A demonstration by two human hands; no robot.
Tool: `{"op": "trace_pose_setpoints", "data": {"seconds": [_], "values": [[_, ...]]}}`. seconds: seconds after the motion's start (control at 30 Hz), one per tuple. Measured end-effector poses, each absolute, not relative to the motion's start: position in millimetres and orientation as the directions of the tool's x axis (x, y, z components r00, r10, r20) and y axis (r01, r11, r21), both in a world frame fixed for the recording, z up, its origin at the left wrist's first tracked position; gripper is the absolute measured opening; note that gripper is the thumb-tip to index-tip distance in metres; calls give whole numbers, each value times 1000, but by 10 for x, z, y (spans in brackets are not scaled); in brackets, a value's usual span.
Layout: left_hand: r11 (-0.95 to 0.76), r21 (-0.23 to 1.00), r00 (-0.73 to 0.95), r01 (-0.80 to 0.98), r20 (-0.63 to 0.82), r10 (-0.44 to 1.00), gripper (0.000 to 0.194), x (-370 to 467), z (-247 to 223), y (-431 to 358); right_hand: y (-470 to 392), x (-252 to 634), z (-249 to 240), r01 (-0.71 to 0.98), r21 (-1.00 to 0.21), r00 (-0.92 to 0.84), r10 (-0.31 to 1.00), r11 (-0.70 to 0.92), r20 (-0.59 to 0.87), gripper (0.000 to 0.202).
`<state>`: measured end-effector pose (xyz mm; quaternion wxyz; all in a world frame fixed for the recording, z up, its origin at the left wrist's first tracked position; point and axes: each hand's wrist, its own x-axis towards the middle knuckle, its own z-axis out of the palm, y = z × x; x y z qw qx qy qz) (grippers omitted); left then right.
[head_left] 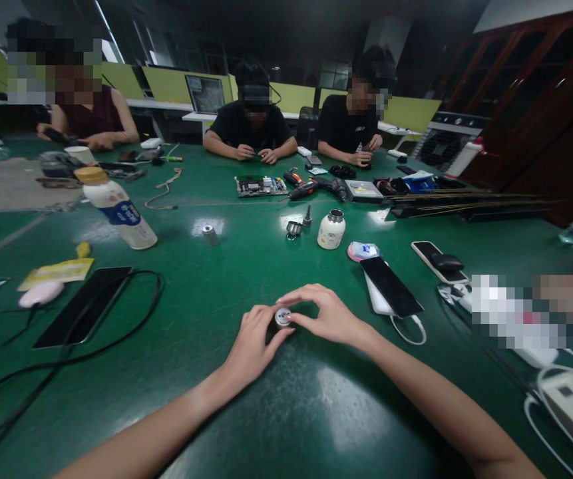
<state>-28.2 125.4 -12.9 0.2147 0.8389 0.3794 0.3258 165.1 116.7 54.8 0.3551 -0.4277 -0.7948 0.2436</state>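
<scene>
At the middle of the table, both hands close around a small round silver cylinder (283, 317), its pale top with dark marks facing up. My left hand (255, 338) grips its left side between thumb and fingers. From the right, my right hand (327, 315) curls around it, thumb at the top's edge and fingers arched over the far side. Farther off stand an uncapped white patterned bottle (331, 230), a small metal cup-like part (293, 230), a dark stopper-like part (307, 216) and another silver cylinder (209, 235).
A drink bottle (121, 213) leans at left, near a black tablet (86, 306) with cables. Right are a phone (392, 287) on a white power bank and a power strip (516, 322). Power drills (316, 189) and a circuit board (260, 186) lie beyond. Several people sit around.
</scene>
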Motion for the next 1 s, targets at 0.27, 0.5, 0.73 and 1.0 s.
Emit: {"op": "trace_pose_setpoints", "data": {"seconds": [0.27,0.5,0.73,1.0], "values": [[-617,605,513,504,364,777,27,-282,-129,1259,1159,1555,403,474,-747,-248,885,466,395,11],[-614,610,512,501,364,778,30,-285,-129,1256,1391,1875,342,400,-846,-117,936,352,333,9],[-596,624,493,506,357,793,30,-274,-111,1257,1541,2057,109,576,-753,-167,948,317,272,3],[-606,594,490,529,369,790,33,-279,-124,1271,1224,1671,451,435,-806,-215,915,402,341,7]]}}
